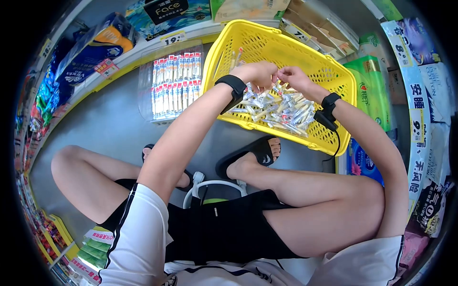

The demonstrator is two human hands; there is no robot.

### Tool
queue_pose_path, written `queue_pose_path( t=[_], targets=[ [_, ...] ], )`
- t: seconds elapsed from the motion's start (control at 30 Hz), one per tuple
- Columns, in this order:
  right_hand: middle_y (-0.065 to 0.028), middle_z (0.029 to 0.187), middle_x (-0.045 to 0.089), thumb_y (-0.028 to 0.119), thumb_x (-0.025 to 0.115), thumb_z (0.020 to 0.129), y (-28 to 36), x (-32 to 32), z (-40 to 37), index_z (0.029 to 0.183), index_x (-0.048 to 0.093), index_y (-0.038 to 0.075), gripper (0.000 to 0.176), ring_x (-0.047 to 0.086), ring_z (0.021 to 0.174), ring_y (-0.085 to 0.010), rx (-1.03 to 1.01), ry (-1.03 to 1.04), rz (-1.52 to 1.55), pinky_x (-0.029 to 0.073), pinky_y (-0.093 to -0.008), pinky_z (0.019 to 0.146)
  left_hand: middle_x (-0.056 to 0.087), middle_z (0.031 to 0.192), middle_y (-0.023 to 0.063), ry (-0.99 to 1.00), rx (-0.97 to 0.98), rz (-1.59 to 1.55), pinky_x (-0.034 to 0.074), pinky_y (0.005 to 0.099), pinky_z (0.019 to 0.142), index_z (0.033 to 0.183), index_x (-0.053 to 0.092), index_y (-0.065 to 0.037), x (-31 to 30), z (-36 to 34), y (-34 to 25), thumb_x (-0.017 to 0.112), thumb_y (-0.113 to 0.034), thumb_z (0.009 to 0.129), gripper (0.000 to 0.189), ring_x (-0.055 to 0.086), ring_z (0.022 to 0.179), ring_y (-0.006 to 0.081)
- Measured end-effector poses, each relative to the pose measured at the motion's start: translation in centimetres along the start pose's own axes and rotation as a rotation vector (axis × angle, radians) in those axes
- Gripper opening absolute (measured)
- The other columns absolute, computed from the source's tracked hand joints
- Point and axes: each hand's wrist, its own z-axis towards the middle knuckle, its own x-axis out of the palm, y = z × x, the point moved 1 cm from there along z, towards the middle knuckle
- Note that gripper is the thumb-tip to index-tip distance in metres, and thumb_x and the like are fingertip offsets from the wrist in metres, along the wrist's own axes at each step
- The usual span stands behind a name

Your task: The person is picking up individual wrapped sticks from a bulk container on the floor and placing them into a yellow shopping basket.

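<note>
A yellow plastic basket [253, 34] stands on the floor in front of me, with a heap of small wrapped sticks [281, 110] in its lower part. Over that heap, my left hand [258, 75] is closed with its fingers curled. Close beside it, my right hand [296, 79] pinches with thumb and fingers, the two hands' fingertips nearly meeting. What the fingers hold is too small and hidden to name. Left of the basket, a clear plastic tray [147, 102] holds two rows of similar wrapped sticks [176, 86] with red ends, neatly lined up.
Shelves with tissue packs [167, 12] and price labels curve along the back and left. Green tissue packs [369, 90] stand right of the basket, beside more shelving. My legs and sandalled feet [253, 157] flank a small white-framed stool [217, 183] on the grey floor.
</note>
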Motion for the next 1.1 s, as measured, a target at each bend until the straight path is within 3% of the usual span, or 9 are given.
queue_pose_path(
  t=[0.2, 0.27, 0.43, 0.53, 0.73, 0.8, 0.93, 0.97, 1.1],
  targets=[
    [-0.0025, 0.090, 0.071, 0.025, 0.067, 0.100, 3.8, 0.6, -0.6, 0.101, 0.072, 0.004, 0.021, 0.064, 0.086, -0.0104, -0.086, 0.031, 0.048, 0.050, -0.0281, 0.071, 0.070, 0.093, 0.0139, -0.182, -0.052, -0.035, 0.062, 0.0333, 0.065, 0.121, 0.059, 0.002, -0.4, -6.1, 0.2, 0.077, -0.011, 0.083, 0.044, 0.073, 0.079, 0.0222],
    [-0.0024, 0.091, 0.071, 0.023, 0.067, 0.099, 5.6, 1.2, -1.0, 0.099, 0.072, 0.004, 0.019, 0.063, 0.085, -0.0103, -0.099, 0.050, 0.011, 0.048, -0.0283, 0.073, 0.072, 0.096, 0.0158, -0.267, -0.057, 0.127, 0.058, 0.0351, 0.068, 0.127, 0.058, 0.002, -0.6, -8.6, -0.1, 0.078, -0.014, 0.082, 0.052, 0.073, 0.082, 0.0241],
    [0.0006, 0.083, 0.066, 0.019, 0.067, 0.096, 10.1, 2.6, -0.9, 0.091, 0.071, 0.006, 0.015, 0.055, 0.074, -0.0090, -0.225, 0.144, 0.098, 0.044, -0.0267, 0.071, 0.074, 0.088, 0.0187, -0.575, 0.093, 0.163, 0.056, 0.0377, 0.075, 0.105, 0.072, 0.005, 0.2, -12.3, 2.2, 0.079, -0.024, 0.083, 0.037, 0.073, 0.083, 0.0289],
    [0.0006, 0.082, 0.066, 0.017, 0.067, 0.095, 13.4, 3.4, -1.0, 0.090, 0.071, 0.006, 0.013, 0.055, 0.074, -0.0091, -0.282, 0.182, 0.032, 0.043, -0.0267, 0.070, 0.074, 0.091, 0.0192, -0.758, 0.035, 0.032, 0.056, 0.0372, 0.076, 0.106, 0.072, 0.005, 0.9, -16.1, 2.1, 0.078, -0.025, 0.084, 0.037, 0.073, 0.083, 0.0298],
    [-0.0018, 0.085, 0.067, 0.024, 0.068, 0.095, 19.5, 6.9, -0.6, 0.095, 0.071, 0.003, 0.021, 0.057, 0.077, -0.0102, -0.368, 0.079, -0.221, 0.046, -0.0282, 0.072, 0.074, 0.099, 0.0176, -0.871, 0.016, -0.149, 0.056, 0.0368, 0.079, 0.108, 0.073, 0.004, 1.9, -21.4, 4.1, 0.075, -0.025, 0.088, 0.035, 0.072, 0.089, 0.0259],
    [-0.0039, 0.090, 0.070, 0.029, 0.068, 0.096, 20.9, 8.7, 0.2, 0.100, 0.071, 0.002, 0.027, 0.062, 0.082, -0.0118, -0.433, -0.008, -0.320, 0.048, -0.0300, 0.077, 0.074, 0.097, 0.0162, -1.017, 0.052, -0.213, 0.056, 0.0362, 0.079, 0.110, 0.071, 0.004, 2.4, -22.2, 5.5, 0.073, -0.021, 0.089, 0.033, 0.071, 0.087, 0.0240],
    [-0.0110, 0.088, 0.073, 0.027, 0.068, 0.095, 23.4, 13.0, 1.7, 0.101, 0.073, 0.003, 0.026, 0.068, 0.083, -0.0204, -0.547, -0.076, -0.483, 0.052, -0.0340, 0.076, 0.073, 0.094, 0.0149, -1.089, -0.020, -0.329, 0.056, 0.0357, 0.077, 0.114, 0.069, 0.006, 2.6, -24.1, 7.6, 0.071, -0.017, 0.091, 0.032, 0.070, 0.081, 0.0211],
    [-0.0136, 0.088, 0.073, 0.025, 0.068, 0.094, 24.1, 14.1, 2.0, 0.101, 0.073, 0.003, 0.023, 0.069, 0.080, -0.0252, -0.586, -0.112, -0.525, 0.053, -0.0365, 0.074, 0.073, 0.093, 0.0146, -1.094, -0.048, -0.337, 0.055, 0.0355, 0.075, 0.115, 0.068, 0.004, 2.6, -24.6, 8.2, 0.070, -0.014, 0.092, 0.030, 0.070, 0.079, 0.0216],
    [-0.0139, 0.089, 0.075, 0.021, 0.070, 0.094, 26.7, 18.0, 3.4, 0.103, 0.072, 0.001, 0.022, 0.072, 0.077, -0.0252, -0.640, 0.030, -0.628, 0.055, -0.0385, 0.073, 0.070, 0.089, 0.0138, -1.206, -0.119, -0.305, 0.054, 0.0377, 0.071, 0.121, 0.063, -0.006, 2.9, -25.6, 11.9, 0.067, -0.010, 0.093, 0.029, 0.069, 0.078, 0.0239]
  ],
)
